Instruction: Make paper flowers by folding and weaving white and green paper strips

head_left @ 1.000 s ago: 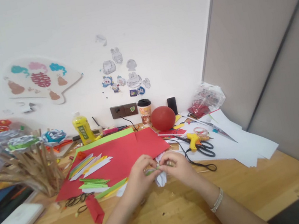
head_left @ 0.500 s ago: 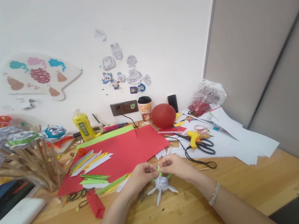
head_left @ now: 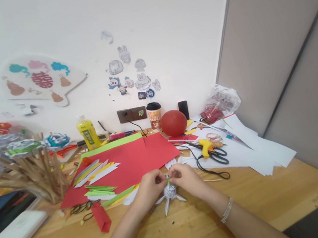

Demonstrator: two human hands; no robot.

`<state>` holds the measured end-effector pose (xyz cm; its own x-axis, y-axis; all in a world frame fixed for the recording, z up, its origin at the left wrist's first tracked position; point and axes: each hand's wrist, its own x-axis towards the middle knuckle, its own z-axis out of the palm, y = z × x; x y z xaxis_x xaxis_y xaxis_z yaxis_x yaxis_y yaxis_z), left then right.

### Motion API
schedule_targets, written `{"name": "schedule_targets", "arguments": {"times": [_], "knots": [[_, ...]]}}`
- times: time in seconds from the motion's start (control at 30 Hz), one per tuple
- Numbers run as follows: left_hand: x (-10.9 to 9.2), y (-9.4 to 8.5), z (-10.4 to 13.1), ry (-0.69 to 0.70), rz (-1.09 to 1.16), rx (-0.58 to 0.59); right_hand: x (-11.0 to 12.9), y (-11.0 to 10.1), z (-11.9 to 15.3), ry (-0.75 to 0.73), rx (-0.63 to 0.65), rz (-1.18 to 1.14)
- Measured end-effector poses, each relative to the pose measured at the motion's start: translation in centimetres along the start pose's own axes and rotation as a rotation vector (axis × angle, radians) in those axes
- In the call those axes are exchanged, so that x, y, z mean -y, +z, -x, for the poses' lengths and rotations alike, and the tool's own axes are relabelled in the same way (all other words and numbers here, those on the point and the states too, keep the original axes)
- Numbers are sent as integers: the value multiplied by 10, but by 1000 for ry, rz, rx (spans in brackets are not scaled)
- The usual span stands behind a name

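Note:
A folded paper piece (head_left: 170, 192), white with several pointed arms and a bit of green at its top, is between my hands near the table's front. The thumb and fingers of my left hand (head_left: 152, 184) are closed on its upper left side. From the other side, my right hand (head_left: 184, 176) pinches the green and white top. My fingers hide part of the far side of the piece. Two of its white points reach toward me, just over the wooden table (head_left: 197, 231).
Left of my hands are green strips (head_left: 100, 189), a red folded paper (head_left: 101, 217) and a red sheet (head_left: 138, 157). A yellow glue gun (head_left: 205, 147) and black scissors (head_left: 219, 155) lie to the right, by white sheets (head_left: 253, 149). Behind stand a red balloon (head_left: 173, 123) and a cup (head_left: 155, 117).
Both hands have shifted slightly, drawing closer together at the top of the paper piece. The piece has turned and moved a little away from me.

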<state>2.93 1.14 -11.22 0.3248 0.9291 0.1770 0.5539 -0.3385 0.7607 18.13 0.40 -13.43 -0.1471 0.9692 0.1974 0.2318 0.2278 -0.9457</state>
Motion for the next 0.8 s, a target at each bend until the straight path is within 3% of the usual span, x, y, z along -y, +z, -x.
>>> {"name": "schedule_targets", "arguments": {"times": [0.17,0.33,0.43,0.67,0.8], "knots": [[4,0,-3,18,45,-2,-1,0,1,0,33,-97],[19,2,-7,-19,164,146,-1,0,2,-4,20,-12],[23,1,-7,-21,162,162,1,1,2,-15,23,65],[11,-2,-1,47,71,95,11,-3,4,4,83,64],[5,-5,0,-19,214,117,9,-5,2,10,69,25]]}}
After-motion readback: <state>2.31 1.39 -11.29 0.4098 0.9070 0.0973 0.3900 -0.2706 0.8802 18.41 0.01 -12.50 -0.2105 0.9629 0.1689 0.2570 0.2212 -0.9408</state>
